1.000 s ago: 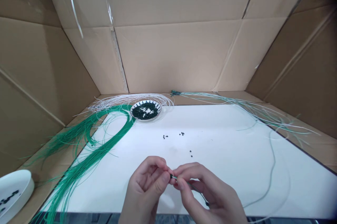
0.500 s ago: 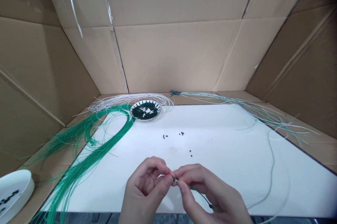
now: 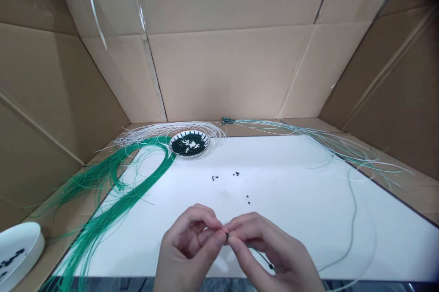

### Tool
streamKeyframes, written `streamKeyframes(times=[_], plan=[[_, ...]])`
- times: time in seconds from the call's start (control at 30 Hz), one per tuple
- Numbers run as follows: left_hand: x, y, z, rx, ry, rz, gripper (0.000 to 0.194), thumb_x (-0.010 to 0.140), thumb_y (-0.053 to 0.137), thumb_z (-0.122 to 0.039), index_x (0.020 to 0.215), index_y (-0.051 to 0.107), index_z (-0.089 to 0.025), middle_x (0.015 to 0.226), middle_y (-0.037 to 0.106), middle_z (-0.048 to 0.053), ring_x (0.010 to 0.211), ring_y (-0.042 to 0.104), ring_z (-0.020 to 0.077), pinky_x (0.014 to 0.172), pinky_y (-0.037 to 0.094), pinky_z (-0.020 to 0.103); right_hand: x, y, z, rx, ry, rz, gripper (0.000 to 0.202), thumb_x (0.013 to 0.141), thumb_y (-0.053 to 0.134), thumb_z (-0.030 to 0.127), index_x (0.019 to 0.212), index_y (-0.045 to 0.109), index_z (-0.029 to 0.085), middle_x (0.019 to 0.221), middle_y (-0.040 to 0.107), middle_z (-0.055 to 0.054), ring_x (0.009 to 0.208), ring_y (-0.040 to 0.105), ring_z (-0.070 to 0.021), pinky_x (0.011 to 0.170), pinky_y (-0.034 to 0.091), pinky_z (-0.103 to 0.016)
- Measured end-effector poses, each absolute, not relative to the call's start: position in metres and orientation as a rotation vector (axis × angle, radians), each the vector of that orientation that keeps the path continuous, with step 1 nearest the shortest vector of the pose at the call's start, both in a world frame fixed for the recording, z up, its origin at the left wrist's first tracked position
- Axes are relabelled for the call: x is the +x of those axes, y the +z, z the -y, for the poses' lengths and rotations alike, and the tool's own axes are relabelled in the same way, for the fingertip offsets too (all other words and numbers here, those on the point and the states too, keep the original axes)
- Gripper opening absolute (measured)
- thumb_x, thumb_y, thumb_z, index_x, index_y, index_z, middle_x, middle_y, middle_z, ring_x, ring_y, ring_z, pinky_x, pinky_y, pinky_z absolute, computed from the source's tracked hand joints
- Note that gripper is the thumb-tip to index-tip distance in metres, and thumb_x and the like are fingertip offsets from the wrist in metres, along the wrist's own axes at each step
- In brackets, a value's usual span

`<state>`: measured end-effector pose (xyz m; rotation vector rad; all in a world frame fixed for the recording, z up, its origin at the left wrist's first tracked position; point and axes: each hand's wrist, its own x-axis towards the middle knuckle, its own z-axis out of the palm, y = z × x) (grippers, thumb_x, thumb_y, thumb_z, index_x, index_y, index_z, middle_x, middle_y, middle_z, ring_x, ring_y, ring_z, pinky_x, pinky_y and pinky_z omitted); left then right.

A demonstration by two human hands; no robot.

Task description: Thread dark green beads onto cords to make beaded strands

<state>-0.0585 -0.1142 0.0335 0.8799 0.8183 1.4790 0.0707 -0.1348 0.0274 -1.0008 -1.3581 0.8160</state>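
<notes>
My left hand [image 3: 190, 248] and my right hand [image 3: 274, 251] meet fingertip to fingertip above the front of the white board. Between their thumbs and forefingers shows a tiny dark green bead [image 3: 227, 235], mostly covered by the fingers. From the right fingertips a thin dark green cord [image 3: 262, 257] runs under that hand, with a dark bead or knot [image 3: 270, 266] on it. Both hands are closed in a pinch. Beyond them on the board lie several loose dark beads [image 3: 236, 174] in small groups.
A patterned dish [image 3: 208, 145] of dark beads stands at the back. Bundles of green strands [image 3: 137, 196] and white strands [image 3: 151, 129] lie left. Beaded strands [image 3: 295, 128] stretch back right. A white bowl [image 3: 38, 246] sits left. Cardboard walls [image 3: 233, 72] surround the white board [image 3: 291, 182].
The fingertips have closed in around the bead, and less of the green piece between them shows. Both hands stay in nearly the same place.
</notes>
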Motion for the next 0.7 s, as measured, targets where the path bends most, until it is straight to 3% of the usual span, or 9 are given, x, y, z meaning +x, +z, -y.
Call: streamKeyframes(times=[0.17, 0.7], plan=[[-0.058, 0.033, 0.113, 0.897, 1.473, -0.848, 0.021, 0.064, 0.092, -0.028, 0.07, 0.075, -0.019, 0.072, 0.065, -0.001, 0.068, 0.068, 0.0114, 0.063, 0.054, 0.014, 0.084, 0.026, 0.132, -0.999, 0.942, 1.445, 0.013, 0.093, 0.065, 0.016, 0.084, 0.071, 0.023, 0.088, 0.075, -0.001, 0.084, 0.072, -0.0136, 0.074, 0.058, -0.014], [-0.059, 0.021, 0.103, 0.853, 1.322, -0.847, 0.025, 0.063, 0.091, -0.027, 0.072, 0.07, -0.017, 0.069, 0.06, -0.003, 0.059, 0.057, 0.0067, 0.057, 0.046, 0.013, 0.081, 0.02, 0.132, -1.173, 0.837, 1.352, 0.012, 0.086, 0.063, 0.024, 0.077, 0.069, 0.024, 0.075, 0.072, 0.002, 0.072, 0.067, -0.0137, 0.07, 0.056, -0.017]])
